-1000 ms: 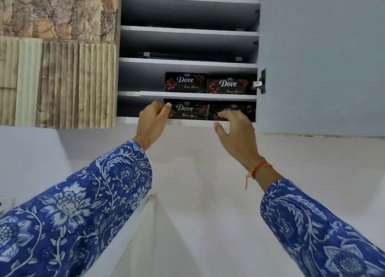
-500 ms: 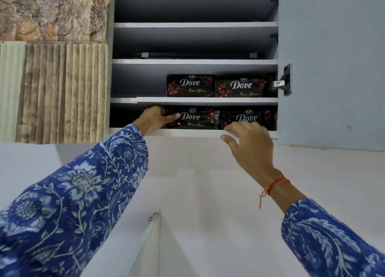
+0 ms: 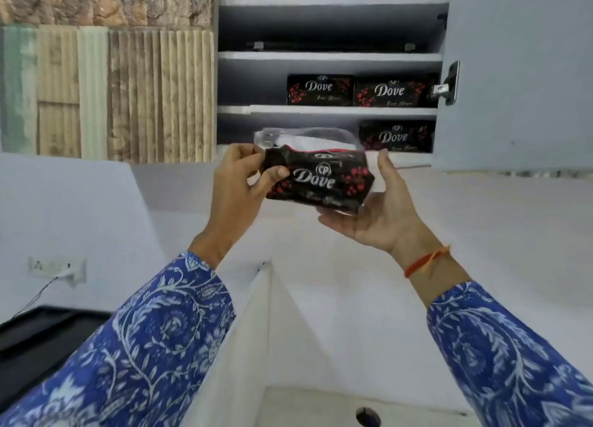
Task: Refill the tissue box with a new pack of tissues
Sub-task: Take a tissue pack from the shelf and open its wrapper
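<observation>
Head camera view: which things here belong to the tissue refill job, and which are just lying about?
Job:
tissue pack
left hand
right hand
spare packs on the shelves

Lying about:
wall socket
black surface
cabinet door

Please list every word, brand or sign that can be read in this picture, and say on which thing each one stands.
"Dove", with a small "CP" emblem above: on the held pack, gripped by the left hand and the right hand.
"Dove": upper-shelf left pack.
"Dove": upper-shelf right pack.
"Dove": lower-shelf pack.
The script line under each "Dove" is too blurred to read.
</observation>
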